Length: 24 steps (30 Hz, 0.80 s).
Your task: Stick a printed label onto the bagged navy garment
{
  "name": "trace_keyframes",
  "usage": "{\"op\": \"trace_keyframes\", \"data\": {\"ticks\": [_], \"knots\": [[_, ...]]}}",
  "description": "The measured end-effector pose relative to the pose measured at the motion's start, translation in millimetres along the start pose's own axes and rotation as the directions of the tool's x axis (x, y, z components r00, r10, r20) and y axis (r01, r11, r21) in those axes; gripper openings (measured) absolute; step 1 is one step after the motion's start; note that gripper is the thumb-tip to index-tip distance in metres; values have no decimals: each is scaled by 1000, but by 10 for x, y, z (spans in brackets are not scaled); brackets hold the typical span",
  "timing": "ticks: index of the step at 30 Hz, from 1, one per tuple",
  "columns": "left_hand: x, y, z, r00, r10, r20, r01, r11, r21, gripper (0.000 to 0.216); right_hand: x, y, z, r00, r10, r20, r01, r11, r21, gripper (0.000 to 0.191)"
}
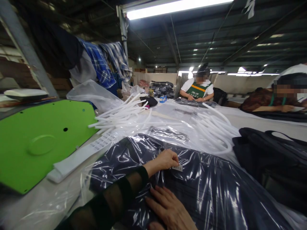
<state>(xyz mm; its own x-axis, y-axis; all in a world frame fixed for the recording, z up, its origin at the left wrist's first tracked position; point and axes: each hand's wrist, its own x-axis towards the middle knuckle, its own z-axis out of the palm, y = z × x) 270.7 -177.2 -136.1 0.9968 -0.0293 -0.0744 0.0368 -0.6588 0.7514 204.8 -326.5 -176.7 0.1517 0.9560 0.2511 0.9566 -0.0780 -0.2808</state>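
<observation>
A dark navy garment sealed in a clear plastic bag [211, 188] lies on the table in front of me. My left hand [163, 161], in a black mesh sleeve, reaches across it with the fingers curled and pinches a small white label [177, 167] on top of the bag. My right hand [169, 209] rests flat on the bag near the bottom edge, fingers spread, pressing the plastic down and holding nothing.
A bright green panel [38, 140] fills the left, with a white vented strip [81, 155] along it. White plastic tubes [124, 111] lie piled behind the bag. Black garments [273, 156] are stacked at the right. Two people work at the far side; plaid shirts [105, 64] hang at back left.
</observation>
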Motion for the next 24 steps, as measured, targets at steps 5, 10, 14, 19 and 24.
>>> {"op": "trace_keyframes", "data": {"ticks": [5,10,14,19,24], "knots": [[-14,19,16,1000,-10,-9,11,998,59,5,3,-13,-19,999,8,35,-7,999,-32,53],[-19,9,64,999,-34,-35,38,992,123,7,-10,7,17,998,-39,-58,34,997,-76,51],[-17,-14,96,997,-38,-65,48,984,172,9,-14,22,39,996,-61,-68,52,991,-122,48],[-19,-16,115,996,-36,-79,53,974,219,10,-12,24,38,996,-64,-69,53,985,-161,48],[-48,-9,153,994,-28,-102,56,957,284,11,-19,14,33,995,-62,-81,50,987,-151,47]]}}
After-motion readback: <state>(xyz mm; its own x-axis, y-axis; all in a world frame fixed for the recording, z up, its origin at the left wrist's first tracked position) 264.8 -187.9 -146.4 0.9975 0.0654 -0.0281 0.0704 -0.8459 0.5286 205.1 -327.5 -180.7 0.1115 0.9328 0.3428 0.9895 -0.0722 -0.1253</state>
